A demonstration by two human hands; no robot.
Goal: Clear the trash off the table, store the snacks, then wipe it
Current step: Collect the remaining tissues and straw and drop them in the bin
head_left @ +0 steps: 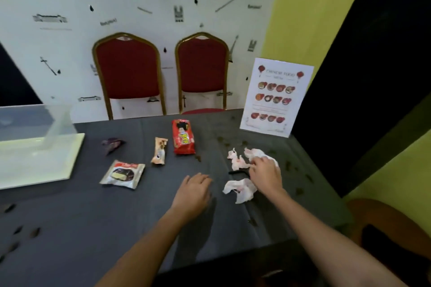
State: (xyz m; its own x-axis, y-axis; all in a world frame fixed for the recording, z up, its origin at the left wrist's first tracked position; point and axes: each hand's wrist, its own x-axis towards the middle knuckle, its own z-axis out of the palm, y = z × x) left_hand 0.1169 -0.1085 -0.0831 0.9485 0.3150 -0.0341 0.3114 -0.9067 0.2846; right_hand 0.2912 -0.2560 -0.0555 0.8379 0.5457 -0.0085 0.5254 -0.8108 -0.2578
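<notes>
On the dark tablecloth [93,216] lie a red snack pack [183,137], a small beige wrapped bar [159,150], a silver chocolate-pie packet [123,173] and a crumpled purple wrapper [112,143]. Crumpled white tissues with pink stains lie at the right: one near me [240,189], smaller pieces [238,158] farther off, and one [255,152] under my right hand's fingertips. My right hand [265,173] rests on that tissue, fingers spread. A thin black item [238,173] lies between the tissues. My left hand [193,193] lies flat on the cloth, holding nothing.
A clear plastic box [56,121] and its pale lid [42,161] sit at the left. A standing menu card [276,96] is at the far right corner. Two red chairs [128,72] face the far edge. Dark crumbs dot the cloth. A wooden chair [384,223] stands at right.
</notes>
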